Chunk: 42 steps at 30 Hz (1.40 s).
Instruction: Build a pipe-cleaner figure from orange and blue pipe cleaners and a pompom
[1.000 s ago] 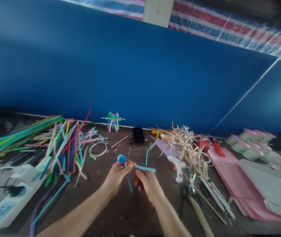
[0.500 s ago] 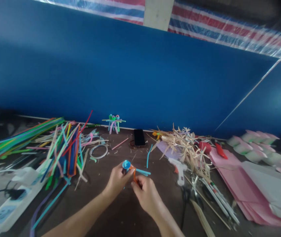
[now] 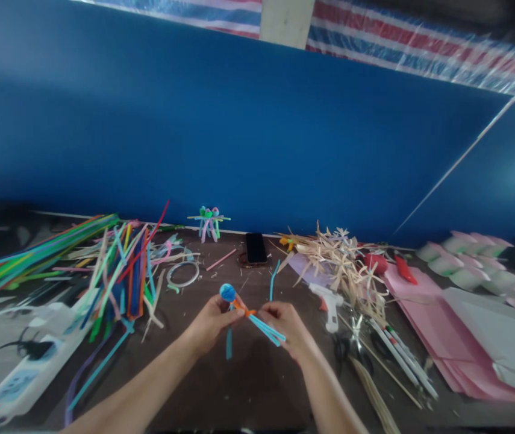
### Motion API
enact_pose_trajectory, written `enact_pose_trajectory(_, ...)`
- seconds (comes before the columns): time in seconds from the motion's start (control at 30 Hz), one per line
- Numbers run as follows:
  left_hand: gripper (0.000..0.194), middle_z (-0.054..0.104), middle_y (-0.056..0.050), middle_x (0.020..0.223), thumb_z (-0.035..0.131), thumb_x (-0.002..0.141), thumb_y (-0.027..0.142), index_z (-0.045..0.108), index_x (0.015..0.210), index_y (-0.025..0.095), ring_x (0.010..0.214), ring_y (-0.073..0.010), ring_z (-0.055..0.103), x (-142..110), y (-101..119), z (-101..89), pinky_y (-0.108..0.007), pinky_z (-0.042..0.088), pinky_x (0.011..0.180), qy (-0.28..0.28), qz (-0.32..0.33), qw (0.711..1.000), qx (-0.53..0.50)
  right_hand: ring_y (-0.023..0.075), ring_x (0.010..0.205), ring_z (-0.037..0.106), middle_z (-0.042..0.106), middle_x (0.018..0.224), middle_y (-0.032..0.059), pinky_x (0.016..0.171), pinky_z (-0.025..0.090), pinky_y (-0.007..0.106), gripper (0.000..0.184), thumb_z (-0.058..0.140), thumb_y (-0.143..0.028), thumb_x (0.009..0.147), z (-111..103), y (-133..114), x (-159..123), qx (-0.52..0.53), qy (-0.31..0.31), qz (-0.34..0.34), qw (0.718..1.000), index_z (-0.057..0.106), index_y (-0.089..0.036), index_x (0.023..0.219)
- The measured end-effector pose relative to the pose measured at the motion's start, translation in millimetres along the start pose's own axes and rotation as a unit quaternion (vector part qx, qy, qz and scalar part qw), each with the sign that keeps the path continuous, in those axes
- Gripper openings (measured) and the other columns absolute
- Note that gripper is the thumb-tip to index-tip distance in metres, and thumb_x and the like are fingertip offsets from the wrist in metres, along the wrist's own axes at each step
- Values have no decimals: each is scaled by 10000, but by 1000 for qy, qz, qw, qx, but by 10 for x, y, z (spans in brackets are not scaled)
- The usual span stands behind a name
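Pinched in my left hand [image 3: 212, 320] is a pipe-cleaner figure [image 3: 227, 293] with a round, coiled blue head. An orange pipe cleaner [image 3: 240, 305] is wrapped below that head. Light-blue stems [image 3: 267, 330] slant down to the right from the wrap, and another blue strand [image 3: 229, 343] hangs beneath my left hand. My right hand [image 3: 290, 328] is closed at the right side of the wrap, its fingertips on the orange end, which they partly hide. The blue stems pass in front of its palm.
Colourful pipe cleaners [image 3: 135, 271] and a power strip [image 3: 22, 377] lie left. A small finished figure [image 3: 209, 223] stands by the blue wall near a phone [image 3: 256, 248]. On the right are a glue gun [image 3: 329, 306], scissors [image 3: 355, 343], straw-like stars [image 3: 352, 268] and pink sheets [image 3: 433, 337].
The figure has turned so its blue stems point down to the right. My right hand has moved up and right; the orange strand now sits closer around the stems.
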<state>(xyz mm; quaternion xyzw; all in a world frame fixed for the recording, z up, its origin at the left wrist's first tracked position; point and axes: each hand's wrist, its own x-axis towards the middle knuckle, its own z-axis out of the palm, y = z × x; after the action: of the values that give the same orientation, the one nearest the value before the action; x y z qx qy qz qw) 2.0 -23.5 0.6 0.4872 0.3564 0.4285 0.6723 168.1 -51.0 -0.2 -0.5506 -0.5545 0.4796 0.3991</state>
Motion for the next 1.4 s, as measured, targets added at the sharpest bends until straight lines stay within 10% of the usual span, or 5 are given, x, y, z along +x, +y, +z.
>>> enact_pose_trajectory(0.37, 187, 554, 7, 529, 626, 655, 321, 621, 697, 139, 511, -124, 497, 34, -169, 63, -220, 383, 522, 139, 70, 978, 142, 70, 405, 354, 419, 454, -41, 399, 252, 182, 306, 432, -360, 800, 419, 120, -259, -42, 15, -30, 999, 503, -159, 579)
enact_pose_trajectory(0.6, 150, 628, -25, 663, 604, 673, 311, 625, 682, 162, 648, -162, 555, -28, -142, 9, -244, 412, 639, 72, 101, 963, 241, 97, 489, 391, 467, 518, -20, 479, 265, 202, 259, 423, -299, 809, 128, -178, -322, -188, 48, -105, 975, 578, -162, 655)
enact_pose_trajectory(0.77, 155, 549, 10, 590, 651, 639, 281, 589, 667, 141, 563, -111, 487, -37, -71, 31, -212, 377, 554, 49, 35, 992, 114, 101, 507, 404, 462, 535, -20, 483, 267, 206, 238, 444, -306, 794, -34, -112, -170, -159, 94, -89, 979, 568, -167, 647)
enact_pose_trajectory(1.1, 218, 498, 52, 485, 703, 610, 253, 539, 695, 137, 441, -53, 419, -28, -174, 76, -176, 352, 468, 48, -51, 982, -176, 37, 307, 306, 426, 401, -74, 321, 180, 166, 319, 570, -469, 673, 246, 199, -140, 222, -99, 134, 961, 543, -153, 693)
enact_pose_trajectory(1.4, 179, 544, 36, 503, 604, 690, 303, 545, 742, 142, 465, -91, 465, -18, -186, 77, -198, 377, 505, 110, 44, 988, 103, 45, 310, 270, 393, 400, -74, 335, 179, 181, 287, 461, -437, 753, 533, 241, -211, 118, -37, 118, 985, 457, -178, 628)
